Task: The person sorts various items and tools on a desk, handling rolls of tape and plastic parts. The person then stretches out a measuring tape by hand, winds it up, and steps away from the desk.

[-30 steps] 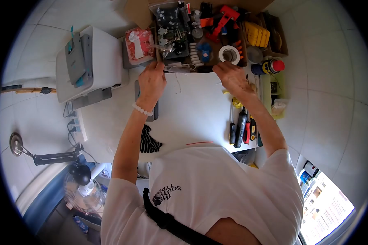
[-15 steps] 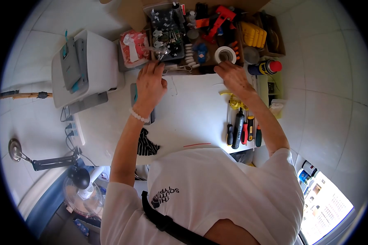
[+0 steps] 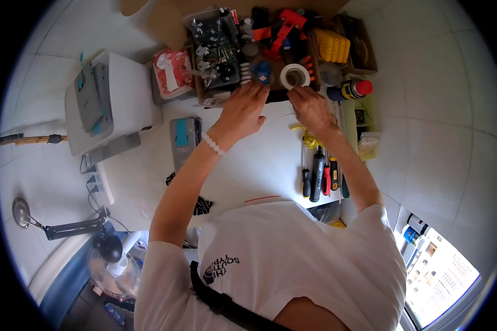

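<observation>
My left hand, with a beaded bracelet on the wrist, reaches over the front edge of a cardboard box. Its fingers are stretched forward beside a coiled white cable and a blue item, the thumb held apart; nothing shows in its grasp. Bent over the box's front edge, the fingers of my right hand close on the rim just below a roll of white tape. Its fingertips are partly hidden. Inside the box also lie a red tool and a bag of small parts.
On the white table lie several screwdrivers, a grey device and striped cloth. A spray can stands at the right. A white printer is at the left, with a lamp arm below it.
My left hand has moved right along the box's front edge, toward the coiled cable, uncovering more of the grey device. My right hand stays near the tape roll. The whole view has shifted slightly.
</observation>
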Motion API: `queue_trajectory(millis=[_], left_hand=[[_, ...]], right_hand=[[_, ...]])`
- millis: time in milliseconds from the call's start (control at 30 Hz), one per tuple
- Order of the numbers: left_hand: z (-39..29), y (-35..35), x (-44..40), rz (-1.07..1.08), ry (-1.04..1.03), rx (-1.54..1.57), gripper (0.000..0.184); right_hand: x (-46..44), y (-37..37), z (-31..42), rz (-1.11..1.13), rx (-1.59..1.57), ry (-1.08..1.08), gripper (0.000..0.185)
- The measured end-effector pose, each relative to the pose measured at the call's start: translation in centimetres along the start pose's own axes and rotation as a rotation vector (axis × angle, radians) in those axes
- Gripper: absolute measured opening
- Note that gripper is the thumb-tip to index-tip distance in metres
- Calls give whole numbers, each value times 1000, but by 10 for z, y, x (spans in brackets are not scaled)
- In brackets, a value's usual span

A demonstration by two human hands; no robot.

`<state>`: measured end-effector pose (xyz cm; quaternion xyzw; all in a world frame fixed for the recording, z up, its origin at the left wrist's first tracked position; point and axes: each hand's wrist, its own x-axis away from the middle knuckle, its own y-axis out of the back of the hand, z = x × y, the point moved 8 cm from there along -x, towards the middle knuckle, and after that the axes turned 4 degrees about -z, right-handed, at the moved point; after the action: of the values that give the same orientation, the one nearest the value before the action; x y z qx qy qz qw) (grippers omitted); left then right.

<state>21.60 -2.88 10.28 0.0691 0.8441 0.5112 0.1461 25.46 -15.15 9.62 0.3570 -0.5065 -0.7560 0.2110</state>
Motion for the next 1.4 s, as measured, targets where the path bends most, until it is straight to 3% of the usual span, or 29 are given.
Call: queue_trajectory(millis=[133,300,433,567,633,767,1067,1233,1400], left_hand=[[13,-32,-7,56,-2,30,45],[26,-49,-10,99,9,38,36],[26,-47,-12,86,18,-21,27],[27,-50,-12,118,30,-28,29],[24,-45,-12,23,2,-6,17],[22,-44,-12,15,-3,5,21],[27,-57,-14,240,67,-82,33],[17,-31,-8,65,52,26,33],[-14,23,27,-70,14,52,37]], right_hand=[[7,5,-1,-37,3,-41,23],[17,4,4,-54,-1,-44,43],[20,-4,12,-22,4,-50,46],[19,-6,11,-46,-11,-77,43],[19,-5,11,-50,-17,-84,43],[21,-6,12,-71,-50,-93,41],[25,-6,13,-62,-59,-117,41],[28,-2,17,-87,-81,-120,44],[48,14,31,-119,-167,-166,34]])
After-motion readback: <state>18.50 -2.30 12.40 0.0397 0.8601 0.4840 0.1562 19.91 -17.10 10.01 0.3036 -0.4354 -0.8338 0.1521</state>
